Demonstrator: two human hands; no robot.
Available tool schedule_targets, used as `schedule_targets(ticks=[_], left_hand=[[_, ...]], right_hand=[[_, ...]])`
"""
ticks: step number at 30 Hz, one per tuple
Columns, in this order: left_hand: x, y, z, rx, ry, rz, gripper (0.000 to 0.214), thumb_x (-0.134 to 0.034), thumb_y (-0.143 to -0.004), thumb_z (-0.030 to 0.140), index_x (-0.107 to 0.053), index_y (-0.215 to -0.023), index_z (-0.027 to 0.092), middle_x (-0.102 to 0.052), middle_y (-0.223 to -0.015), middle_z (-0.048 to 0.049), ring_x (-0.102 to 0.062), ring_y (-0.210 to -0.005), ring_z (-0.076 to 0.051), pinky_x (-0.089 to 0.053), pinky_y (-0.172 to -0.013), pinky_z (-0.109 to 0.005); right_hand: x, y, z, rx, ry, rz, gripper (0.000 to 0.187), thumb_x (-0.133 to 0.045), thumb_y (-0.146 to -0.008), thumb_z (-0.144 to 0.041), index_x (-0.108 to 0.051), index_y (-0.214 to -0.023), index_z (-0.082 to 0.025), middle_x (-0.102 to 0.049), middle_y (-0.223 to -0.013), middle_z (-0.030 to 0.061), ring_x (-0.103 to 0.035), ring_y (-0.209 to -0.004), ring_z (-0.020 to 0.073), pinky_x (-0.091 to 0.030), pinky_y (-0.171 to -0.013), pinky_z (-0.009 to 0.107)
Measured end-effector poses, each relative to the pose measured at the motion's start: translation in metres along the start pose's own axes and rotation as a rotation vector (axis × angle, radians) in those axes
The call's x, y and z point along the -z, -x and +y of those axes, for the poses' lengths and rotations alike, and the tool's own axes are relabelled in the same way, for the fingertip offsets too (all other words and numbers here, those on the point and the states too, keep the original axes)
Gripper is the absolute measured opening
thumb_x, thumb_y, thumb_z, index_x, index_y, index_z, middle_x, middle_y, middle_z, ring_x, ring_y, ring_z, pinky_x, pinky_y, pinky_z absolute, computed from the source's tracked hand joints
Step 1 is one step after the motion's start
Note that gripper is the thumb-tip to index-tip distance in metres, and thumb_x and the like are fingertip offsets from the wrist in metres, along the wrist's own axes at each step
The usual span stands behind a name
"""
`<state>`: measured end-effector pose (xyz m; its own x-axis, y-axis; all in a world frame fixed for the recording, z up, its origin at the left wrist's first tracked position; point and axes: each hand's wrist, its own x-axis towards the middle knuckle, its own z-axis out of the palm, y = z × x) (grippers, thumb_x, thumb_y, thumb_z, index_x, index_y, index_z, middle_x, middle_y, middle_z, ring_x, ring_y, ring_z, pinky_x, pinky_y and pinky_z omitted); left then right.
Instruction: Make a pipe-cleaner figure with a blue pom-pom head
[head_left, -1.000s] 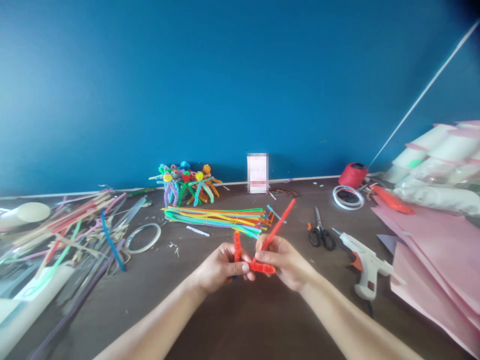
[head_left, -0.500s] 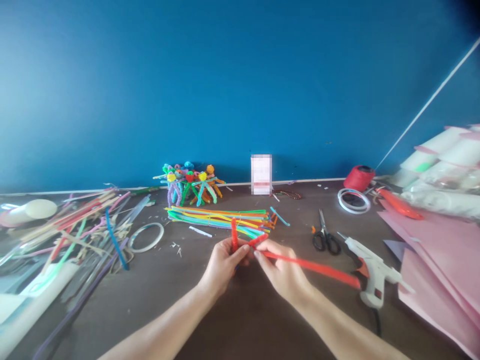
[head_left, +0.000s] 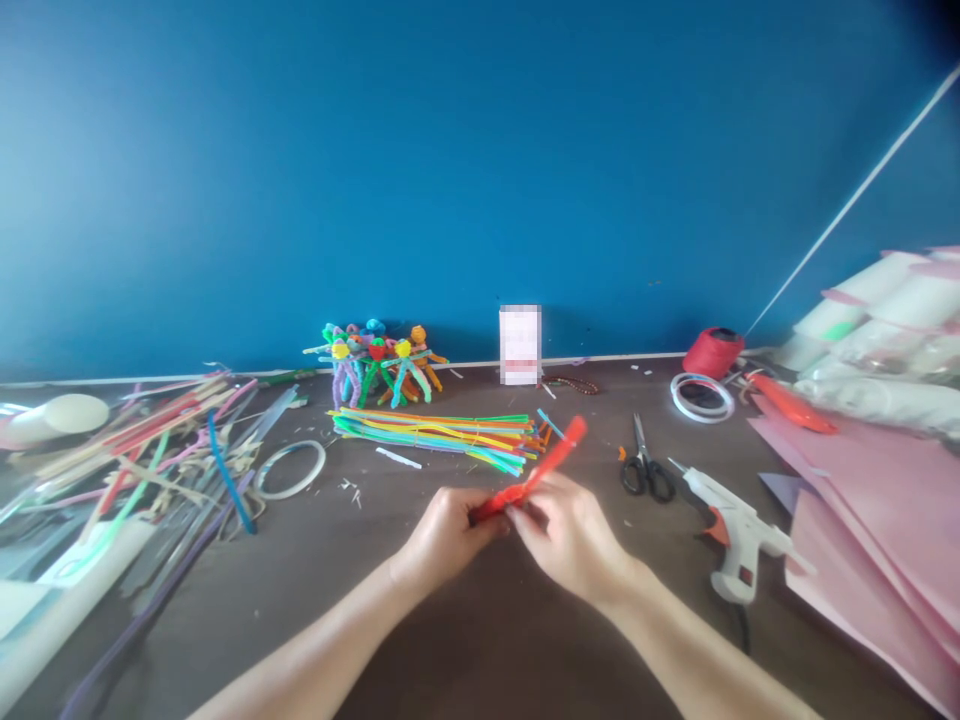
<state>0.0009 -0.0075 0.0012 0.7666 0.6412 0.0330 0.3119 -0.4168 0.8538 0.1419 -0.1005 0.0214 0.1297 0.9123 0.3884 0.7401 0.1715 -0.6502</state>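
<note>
Both hands meet over the dark table, pinching a red-orange pipe cleaner [head_left: 544, 465]. My left hand [head_left: 448, 532] is closed on its lower, bent part. My right hand [head_left: 570, 535] is closed on the same piece just to the right, and the free end sticks up and to the right, blurred by motion. Just beyond the hands lies a bundle of coloured pipe cleaners [head_left: 435, 435].
Small pipe-cleaner figures [head_left: 375, 362] stand by the blue wall. Scissors [head_left: 643, 462], a white glue gun [head_left: 731, 530], tape rings [head_left: 287, 470] [head_left: 701, 397] and a red thread spool [head_left: 712, 352] lie around. Pink paper sheets [head_left: 862, 500] fill the right; scrap strips [head_left: 135, 470] the left.
The pipe cleaner's long free end swung from pointing right along the table to pointing up and right. The upright red stub in my left hand is no longer visible.
</note>
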Motion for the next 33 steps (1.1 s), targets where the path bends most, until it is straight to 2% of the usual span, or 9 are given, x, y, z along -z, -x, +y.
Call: schedule_targets(ticks=[5, 7, 9, 11, 14, 18, 22, 27, 33], left_hand=[[0.005, -0.002, 0.001, 0.037, 0.442, -0.218, 0.015, -0.065, -0.066, 0.026, -0.066, -0.069, 0.011, -0.06, -0.063, -0.0001, -0.049, -0.059, -0.01, -0.038, -0.06, -0.021], [0.004, -0.002, 0.002, 0.018, 0.585, -0.255, 0.013, -0.067, -0.064, 0.024, -0.065, -0.067, 0.012, -0.06, -0.063, -0.0005, -0.05, -0.06, -0.01, -0.039, -0.062, -0.021], [0.002, -0.002, 0.002, 0.036, 0.669, -0.272, 0.013, -0.069, -0.062, 0.023, -0.064, -0.066, 0.012, -0.06, -0.061, -0.0006, -0.05, -0.058, -0.009, -0.039, -0.061, -0.021], [0.001, -0.002, 0.003, 0.095, 0.712, -0.254, 0.016, -0.07, -0.061, 0.025, -0.063, -0.068, 0.012, -0.06, -0.059, -0.0007, -0.051, -0.056, -0.009, -0.039, -0.059, -0.021], [0.002, -0.003, 0.003, 0.152, 0.727, -0.222, 0.023, -0.069, -0.063, 0.029, -0.061, -0.074, 0.011, -0.06, -0.058, -0.0015, -0.052, -0.055, -0.009, -0.039, -0.057, -0.02], [0.007, -0.005, 0.001, 0.186, 0.774, -0.324, 0.023, -0.066, -0.066, 0.029, -0.061, -0.075, 0.009, -0.061, -0.061, -0.0043, -0.052, -0.055, -0.009, -0.039, -0.055, -0.019], [0.007, -0.005, -0.001, 0.252, 0.91, -0.321, 0.02, -0.067, -0.065, 0.026, -0.06, -0.075, 0.01, -0.06, -0.059, -0.0029, -0.052, -0.052, -0.008, -0.039, -0.055, -0.019], [0.003, -0.003, 0.001, 0.242, 0.896, -0.293, 0.018, -0.069, -0.062, 0.022, -0.061, -0.072, 0.009, -0.061, -0.059, -0.0033, -0.053, -0.053, -0.008, -0.039, -0.055, -0.019], [-0.003, -0.002, 0.004, 0.256, 1.062, -0.2, 0.015, -0.069, -0.063, 0.022, -0.06, -0.067, 0.011, -0.062, -0.059, -0.0034, -0.055, -0.055, -0.009, -0.04, -0.056, -0.02]], right_hand=[[0.0, -0.007, 0.007, -0.42, -0.816, -0.185, 0.01, -0.059, -0.071, -0.023, -0.052, -0.068, -0.016, -0.054, -0.06, -0.0023, -0.051, -0.054, 0.0089, -0.04, -0.052, 0.02], [-0.001, -0.007, 0.01, -0.522, -1.096, -0.256, 0.016, -0.065, -0.066, -0.022, -0.05, -0.067, -0.015, -0.052, -0.058, -0.0038, -0.05, -0.051, 0.0071, -0.04, -0.049, 0.019], [-0.003, -0.007, 0.013, -0.577, -1.243, -0.312, 0.019, -0.068, -0.063, -0.022, -0.05, -0.067, -0.015, -0.053, -0.057, -0.0037, -0.05, -0.046, 0.0067, -0.039, -0.044, 0.018], [-0.005, -0.007, 0.015, -0.602, -1.297, -0.309, 0.02, -0.068, -0.064, -0.023, -0.05, -0.069, -0.015, -0.056, -0.059, -0.0023, -0.051, -0.042, 0.007, -0.04, -0.039, 0.018], [-0.007, -0.007, 0.018, -0.603, -1.31, -0.216, 0.019, -0.067, -0.065, -0.025, -0.051, -0.07, -0.015, -0.058, -0.059, -0.0018, -0.05, -0.039, 0.0067, -0.04, -0.036, 0.018], [-0.007, -0.009, 0.021, -0.581, -1.311, -0.139, 0.02, -0.069, -0.064, -0.025, -0.053, -0.07, -0.015, -0.053, -0.052, -0.0051, -0.048, -0.036, 0.0057, -0.038, -0.034, 0.016], [-0.007, -0.01, 0.019, -0.57, -1.291, -0.159, 0.02, -0.068, -0.065, -0.028, -0.053, -0.07, -0.015, -0.054, -0.051, -0.0041, -0.048, -0.037, 0.0058, -0.037, -0.035, 0.016], [-0.009, -0.009, 0.017, -0.612, -1.291, -0.187, 0.019, -0.067, -0.065, -0.027, -0.053, -0.069, -0.015, -0.055, -0.051, -0.0034, -0.047, -0.037, 0.0055, -0.035, -0.034, 0.015], [-0.012, -0.008, 0.015, -0.63, -1.281, -0.157, 0.022, -0.068, -0.063, -0.03, -0.052, -0.068, -0.016, -0.053, -0.049, -0.0037, -0.049, -0.041, 0.0079, -0.034, -0.034, 0.016]])
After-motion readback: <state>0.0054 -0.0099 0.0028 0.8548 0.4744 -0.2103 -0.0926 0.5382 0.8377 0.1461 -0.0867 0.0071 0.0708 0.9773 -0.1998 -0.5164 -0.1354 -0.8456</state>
